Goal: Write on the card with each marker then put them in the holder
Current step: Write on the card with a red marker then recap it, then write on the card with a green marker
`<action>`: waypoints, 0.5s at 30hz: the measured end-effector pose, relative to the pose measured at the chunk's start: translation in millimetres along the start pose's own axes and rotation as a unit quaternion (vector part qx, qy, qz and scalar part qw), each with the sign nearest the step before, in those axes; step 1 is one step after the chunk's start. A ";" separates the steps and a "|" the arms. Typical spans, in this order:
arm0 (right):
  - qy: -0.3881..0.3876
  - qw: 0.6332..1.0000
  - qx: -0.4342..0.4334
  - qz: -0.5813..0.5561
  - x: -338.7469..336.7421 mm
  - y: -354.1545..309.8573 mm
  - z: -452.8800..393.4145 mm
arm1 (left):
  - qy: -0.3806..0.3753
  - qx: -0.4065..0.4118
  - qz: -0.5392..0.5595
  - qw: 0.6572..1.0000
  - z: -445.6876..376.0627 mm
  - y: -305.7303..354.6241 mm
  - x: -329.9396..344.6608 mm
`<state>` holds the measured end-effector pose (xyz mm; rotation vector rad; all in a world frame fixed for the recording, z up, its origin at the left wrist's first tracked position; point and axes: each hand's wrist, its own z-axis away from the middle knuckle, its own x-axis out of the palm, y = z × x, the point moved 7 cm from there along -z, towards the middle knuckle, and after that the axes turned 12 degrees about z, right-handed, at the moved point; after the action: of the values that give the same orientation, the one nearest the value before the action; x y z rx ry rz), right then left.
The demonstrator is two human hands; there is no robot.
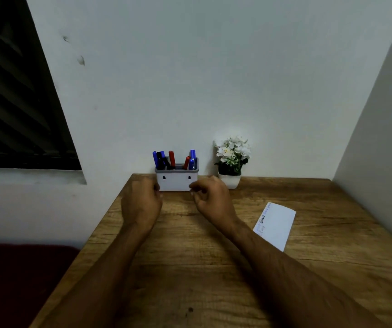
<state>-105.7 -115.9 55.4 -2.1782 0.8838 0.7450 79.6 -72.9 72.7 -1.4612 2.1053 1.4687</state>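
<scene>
— Where does the head view look from?
— Above the near table edge, facing forward and down.
— How near?
— Close over both forearms; the wall stands just beyond the hands.

The left hand covers the holder's left edge, so touching is unclear. The markers' bottoms hide inside. The card's words are too small.
</scene>
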 end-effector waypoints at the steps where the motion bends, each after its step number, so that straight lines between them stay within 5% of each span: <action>1: -0.008 1.000 0.006 -0.001 0.8 1.0 4.9 | -0.001 -0.014 -0.032 0.999 5.3 -8.3 -2.5; 6: -0.042 0.999 0.032 0.007 3.0 1.0 25.2 | -0.034 -0.082 -0.104 0.991 22.7 -42.7 -0.5; 15: -0.076 0.996 0.041 0.012 5.1 0.3 43.9 | -0.055 -0.076 -0.113 0.989 32.1 -50.0 5.9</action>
<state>-113.8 -85.2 24.6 -2.0131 0.8486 0.8603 104.9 -52.2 22.8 -1.5723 1.7335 1.6100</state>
